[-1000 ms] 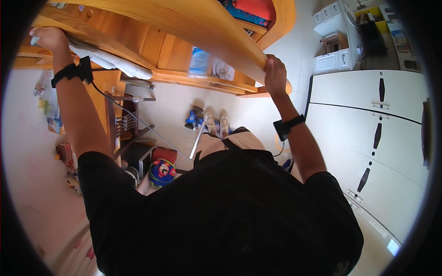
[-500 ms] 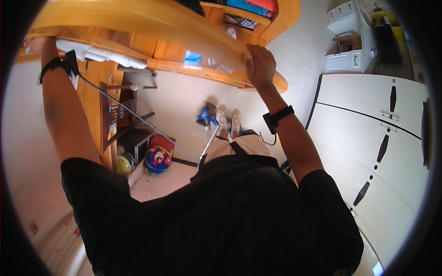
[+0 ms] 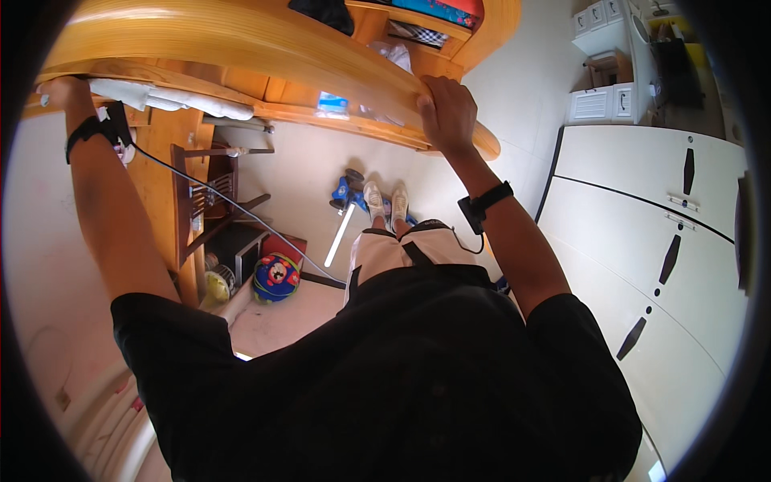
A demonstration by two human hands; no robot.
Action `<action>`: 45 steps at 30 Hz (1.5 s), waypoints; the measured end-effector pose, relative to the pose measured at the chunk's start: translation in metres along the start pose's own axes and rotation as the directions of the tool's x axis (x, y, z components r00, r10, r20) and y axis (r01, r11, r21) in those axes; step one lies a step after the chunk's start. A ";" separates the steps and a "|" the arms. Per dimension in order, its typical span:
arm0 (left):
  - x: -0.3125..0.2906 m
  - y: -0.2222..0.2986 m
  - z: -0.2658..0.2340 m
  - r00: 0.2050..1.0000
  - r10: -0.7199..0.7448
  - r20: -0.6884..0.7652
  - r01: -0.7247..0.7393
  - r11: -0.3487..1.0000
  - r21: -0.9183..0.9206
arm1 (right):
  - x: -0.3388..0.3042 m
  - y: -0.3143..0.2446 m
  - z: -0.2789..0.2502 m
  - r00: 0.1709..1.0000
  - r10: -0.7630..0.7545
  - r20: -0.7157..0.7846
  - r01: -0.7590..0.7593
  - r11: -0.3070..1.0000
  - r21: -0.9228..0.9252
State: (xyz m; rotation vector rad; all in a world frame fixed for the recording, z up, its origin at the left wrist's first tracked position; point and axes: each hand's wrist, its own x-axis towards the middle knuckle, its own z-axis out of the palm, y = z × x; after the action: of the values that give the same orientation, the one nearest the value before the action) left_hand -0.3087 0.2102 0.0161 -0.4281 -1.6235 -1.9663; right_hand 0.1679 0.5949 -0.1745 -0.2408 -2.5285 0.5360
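A long curved rail of light wood, like a bunk bed's guard rail, crosses the upper part of the head view. My right hand is closed over its right end, thumb on the near side. At the far left, my left hand is below the rail's left end, beside a folded white cloth on a lower wooden board. Its fingers are curled, and a small pale spot shows at them; what they hold is unclear. Both wrists wear black bands, and a grey cable runs from the left one towards my waist.
Below, a blue scooter with a white pole stands by my shoes. Left are a dark wooden chair and a round blue bag. White cabinets line the right. Wooden shelves hold fabrics beyond the rail.
My feet and the scooter now appear slightly further left, and the scooter's pole shows clear of my legs. My right hand stays on the rail; my left hand has shifted slightly left and down.
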 end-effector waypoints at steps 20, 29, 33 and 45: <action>-0.052 0.035 0.026 0.997 -0.063 -0.050 0.058 0.995 -0.087 | -0.010 -0.001 0.026 0.984 0.100 -0.145 -0.116 0.988 -0.104; -0.037 -0.046 -0.039 0.970 0.111 0.214 -0.111 0.994 -0.014 | -0.023 -0.018 0.043 0.825 0.436 -0.361 -0.433 0.896 0.092; -0.057 -0.027 -0.014 0.986 -0.161 -0.044 0.152 0.976 -0.158 | -0.023 -0.029 0.053 0.762 0.502 -0.408 -0.512 0.854 0.093; -0.064 -0.009 -0.005 0.982 -0.050 -0.181 0.058 0.998 0.039 | -0.032 -0.020 0.060 0.651 0.578 -0.491 -0.598 0.790 0.136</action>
State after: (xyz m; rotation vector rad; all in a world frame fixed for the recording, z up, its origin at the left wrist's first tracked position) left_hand -0.2623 0.2195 -0.0284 -0.1842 -1.5754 -1.9435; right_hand 0.1610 0.5482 -0.2279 -1.1061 -1.8900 0.5660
